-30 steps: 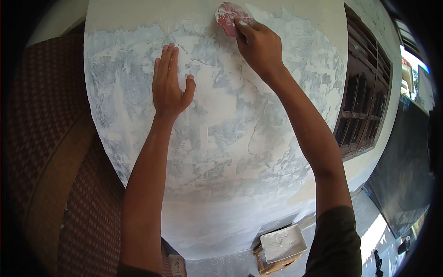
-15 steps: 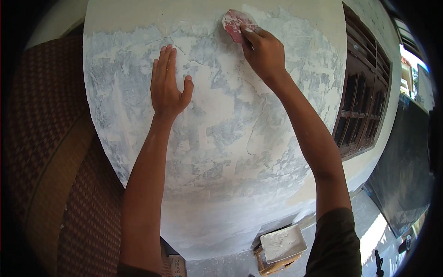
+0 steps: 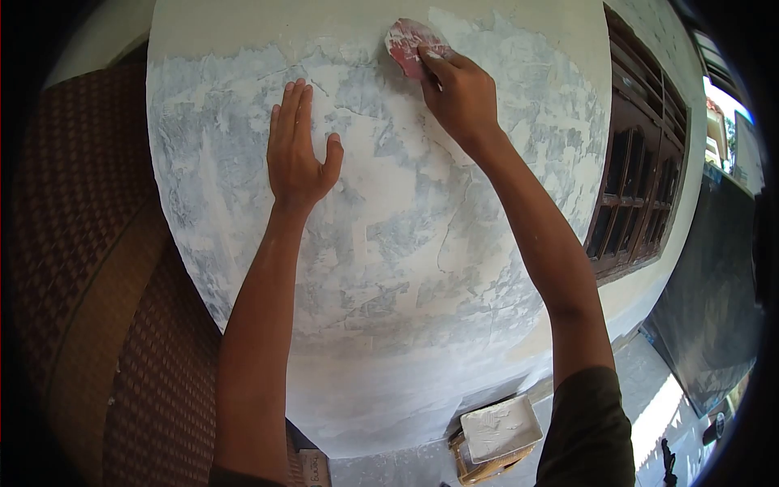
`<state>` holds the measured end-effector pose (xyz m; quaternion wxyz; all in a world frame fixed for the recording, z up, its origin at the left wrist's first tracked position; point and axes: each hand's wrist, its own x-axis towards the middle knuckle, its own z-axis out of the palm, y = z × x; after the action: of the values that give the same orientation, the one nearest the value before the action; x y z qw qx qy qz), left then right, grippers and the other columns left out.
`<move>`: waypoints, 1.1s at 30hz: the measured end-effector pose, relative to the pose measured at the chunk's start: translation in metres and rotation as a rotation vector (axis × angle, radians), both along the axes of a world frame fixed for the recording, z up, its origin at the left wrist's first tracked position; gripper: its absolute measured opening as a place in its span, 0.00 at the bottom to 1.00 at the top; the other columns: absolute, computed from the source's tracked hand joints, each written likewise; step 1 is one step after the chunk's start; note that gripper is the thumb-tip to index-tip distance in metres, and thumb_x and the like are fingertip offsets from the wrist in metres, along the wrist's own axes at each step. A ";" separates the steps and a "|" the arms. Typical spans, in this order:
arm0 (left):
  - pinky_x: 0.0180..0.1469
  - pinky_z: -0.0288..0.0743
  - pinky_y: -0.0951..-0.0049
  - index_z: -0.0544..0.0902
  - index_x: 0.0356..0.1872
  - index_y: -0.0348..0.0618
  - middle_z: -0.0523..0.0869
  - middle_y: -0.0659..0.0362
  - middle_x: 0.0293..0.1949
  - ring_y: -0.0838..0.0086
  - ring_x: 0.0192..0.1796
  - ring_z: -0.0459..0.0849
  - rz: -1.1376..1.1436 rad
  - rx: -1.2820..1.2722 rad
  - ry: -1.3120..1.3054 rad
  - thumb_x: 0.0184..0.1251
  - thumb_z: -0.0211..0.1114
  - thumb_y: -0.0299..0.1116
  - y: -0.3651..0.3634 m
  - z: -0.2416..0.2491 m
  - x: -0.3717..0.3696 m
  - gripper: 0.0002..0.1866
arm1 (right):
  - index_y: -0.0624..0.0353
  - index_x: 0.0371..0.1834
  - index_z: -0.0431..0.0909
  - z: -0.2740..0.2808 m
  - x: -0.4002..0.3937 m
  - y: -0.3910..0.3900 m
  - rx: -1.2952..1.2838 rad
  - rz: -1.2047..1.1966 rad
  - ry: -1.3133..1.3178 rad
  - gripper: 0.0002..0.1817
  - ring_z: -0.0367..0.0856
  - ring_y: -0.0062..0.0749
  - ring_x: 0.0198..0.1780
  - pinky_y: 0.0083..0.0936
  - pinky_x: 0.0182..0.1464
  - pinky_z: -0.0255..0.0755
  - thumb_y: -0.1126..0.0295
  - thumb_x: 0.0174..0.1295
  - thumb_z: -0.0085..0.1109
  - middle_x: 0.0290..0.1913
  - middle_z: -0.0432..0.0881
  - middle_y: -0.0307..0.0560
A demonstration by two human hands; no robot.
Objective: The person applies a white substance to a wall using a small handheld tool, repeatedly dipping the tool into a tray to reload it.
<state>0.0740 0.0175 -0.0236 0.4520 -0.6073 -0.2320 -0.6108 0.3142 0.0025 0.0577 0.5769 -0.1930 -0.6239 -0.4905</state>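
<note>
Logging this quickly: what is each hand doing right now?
Left hand: open, flat against the wall.
Right hand: closed on a red scraper, pressing it to the wall.

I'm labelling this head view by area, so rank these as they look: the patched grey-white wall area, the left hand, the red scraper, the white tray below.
1. Patched wall area, by far the largest.
2. Left hand.
3. White tray, though it lies farther from the camera, so this is unsure.
4. Red scraper, partly hidden by the right hand.

House exterior under renovation, shown by a wall patched with white and grey filler, a dark wooden window frame set into it, a tray of filler placed on the paved ground below
</note>
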 end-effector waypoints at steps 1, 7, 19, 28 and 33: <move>0.76 0.55 0.47 0.67 0.71 0.33 0.69 0.46 0.73 0.53 0.77 0.63 0.011 0.006 -0.004 0.63 0.54 0.37 0.000 0.001 0.000 0.34 | 0.55 0.45 0.86 0.019 -0.002 0.005 0.055 -0.001 0.001 0.12 0.85 0.44 0.35 0.38 0.35 0.79 0.74 0.56 0.63 0.30 0.83 0.47; 0.76 0.57 0.47 0.69 0.70 0.32 0.71 0.45 0.72 0.53 0.77 0.65 0.016 0.025 0.001 0.62 0.56 0.37 0.002 0.002 -0.003 0.34 | 0.56 0.53 0.84 0.035 -0.007 0.019 -0.079 -0.235 -0.059 0.19 0.85 0.47 0.40 0.38 0.40 0.80 0.73 0.56 0.63 0.39 0.86 0.49; 0.76 0.54 0.46 0.67 0.71 0.33 0.69 0.45 0.73 0.52 0.78 0.62 -0.023 -0.001 0.005 0.64 0.54 0.36 0.000 0.000 -0.001 0.34 | 0.57 0.45 0.85 0.057 -0.021 0.002 0.010 -0.216 -0.045 0.12 0.85 0.45 0.37 0.38 0.37 0.80 0.74 0.57 0.62 0.36 0.85 0.47; 0.76 0.54 0.46 0.67 0.72 0.33 0.69 0.45 0.73 0.52 0.77 0.63 -0.023 0.009 -0.002 0.63 0.55 0.36 -0.002 0.000 0.000 0.34 | 0.57 0.50 0.85 -0.032 -0.011 0.001 -0.016 -0.097 -0.122 0.18 0.85 0.41 0.37 0.36 0.35 0.80 0.76 0.54 0.63 0.33 0.84 0.46; 0.76 0.58 0.47 0.70 0.69 0.32 0.72 0.45 0.71 0.53 0.76 0.66 0.003 0.031 -0.005 0.61 0.56 0.37 0.002 0.001 -0.001 0.34 | 0.59 0.41 0.84 0.045 -0.001 0.003 0.104 -0.120 0.014 0.09 0.86 0.42 0.37 0.36 0.35 0.81 0.76 0.57 0.60 0.34 0.84 0.48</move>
<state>0.0730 0.0197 -0.0226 0.4616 -0.5985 -0.2245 -0.6150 0.3129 0.0056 0.1026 0.5603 -0.2034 -0.5809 -0.5543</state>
